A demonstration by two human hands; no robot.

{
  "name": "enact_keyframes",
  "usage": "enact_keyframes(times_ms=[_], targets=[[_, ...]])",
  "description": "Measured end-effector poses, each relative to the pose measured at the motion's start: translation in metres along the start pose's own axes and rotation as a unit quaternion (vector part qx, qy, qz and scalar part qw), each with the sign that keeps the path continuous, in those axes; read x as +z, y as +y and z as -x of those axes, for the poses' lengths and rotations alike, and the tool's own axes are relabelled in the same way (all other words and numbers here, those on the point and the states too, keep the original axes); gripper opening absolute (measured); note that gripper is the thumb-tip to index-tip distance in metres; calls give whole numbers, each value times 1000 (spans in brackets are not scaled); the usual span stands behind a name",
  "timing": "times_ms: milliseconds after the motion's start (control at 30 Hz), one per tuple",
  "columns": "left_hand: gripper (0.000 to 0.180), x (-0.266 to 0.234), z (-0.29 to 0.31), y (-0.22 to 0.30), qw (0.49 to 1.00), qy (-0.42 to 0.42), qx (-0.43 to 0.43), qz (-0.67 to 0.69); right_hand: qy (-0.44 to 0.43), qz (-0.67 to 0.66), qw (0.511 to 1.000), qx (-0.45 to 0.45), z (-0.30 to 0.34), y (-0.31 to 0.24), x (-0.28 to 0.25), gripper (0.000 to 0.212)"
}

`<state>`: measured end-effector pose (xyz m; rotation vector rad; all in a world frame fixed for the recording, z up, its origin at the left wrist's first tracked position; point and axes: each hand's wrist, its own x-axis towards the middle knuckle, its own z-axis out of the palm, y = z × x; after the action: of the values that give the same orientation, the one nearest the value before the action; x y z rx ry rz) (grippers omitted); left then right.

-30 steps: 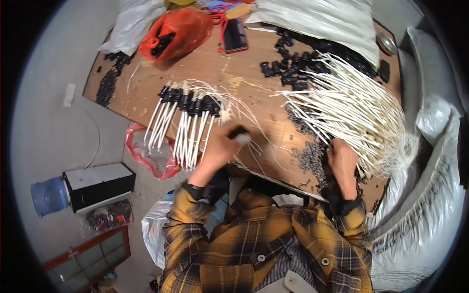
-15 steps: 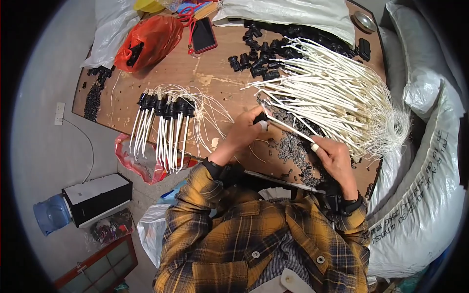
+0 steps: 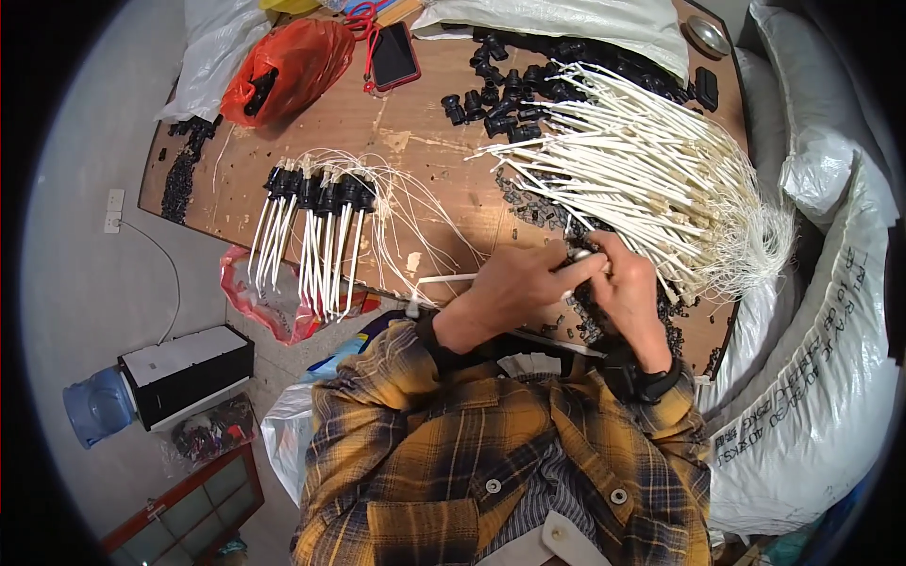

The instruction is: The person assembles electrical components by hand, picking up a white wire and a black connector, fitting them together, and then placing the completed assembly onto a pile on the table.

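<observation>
My left hand [image 3: 510, 291] is closed round a white-sleeved wire [image 3: 444, 278], whose sleeved length sticks out to the left from beneath the palm. Close against its fingertips, my right hand [image 3: 625, 291] is curled in a pinch. What lies between the fingertips is mostly hidden. White wraps show on some fingers. Right of the hands lies a big bundle of white-sleeved wires [image 3: 632, 160], their thin bare-looking ends gathered at the right. Over on the left, several wires with black sockets [image 3: 326, 196] lie in a row, sleeves hanging past the table edge.
Small dark clips [image 3: 533, 203] are scattered beneath the hands. Loose black sockets [image 3: 500, 108] lie behind the bundle. A phone [image 3: 394, 58], a red plastic bag [image 3: 288, 74] and a white sack [image 3: 557, 21] occupy the far side. Stuffed sacks [image 3: 812, 349] stand at the right.
My left hand has moved right and turned over, so the sleeve now points left. My right hand has shifted slightly left and up, and the two hands' fingers have come together.
</observation>
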<state>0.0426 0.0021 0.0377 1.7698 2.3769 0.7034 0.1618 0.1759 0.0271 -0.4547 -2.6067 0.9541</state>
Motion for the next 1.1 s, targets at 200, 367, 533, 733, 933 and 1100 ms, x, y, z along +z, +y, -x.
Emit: enact_keyframes(times_ms=[200,367,533,733,933,1100], targets=[[17,-1,21,-59,935,-16,-304,182,-89,-221,969,-66,3,-9,2,21],[19,37,15,-47,789,66,-294,536,-137,-84,979,-128,-2,-31,19,24],[23,16,7,-37,866,-3,-265,423,-35,-27,998,-54,5,-33,33,18],[33,31,13,-53,969,56,-124,208,-17,-10,999,-50,7,-24,37,10],[33,26,13,-47,972,8,-130,196,29,-12,999,-24,2,-22,38,9],[32,27,13,-39,975,6,-111,195,9,-2,1000,-29,3,-19,42,8]])
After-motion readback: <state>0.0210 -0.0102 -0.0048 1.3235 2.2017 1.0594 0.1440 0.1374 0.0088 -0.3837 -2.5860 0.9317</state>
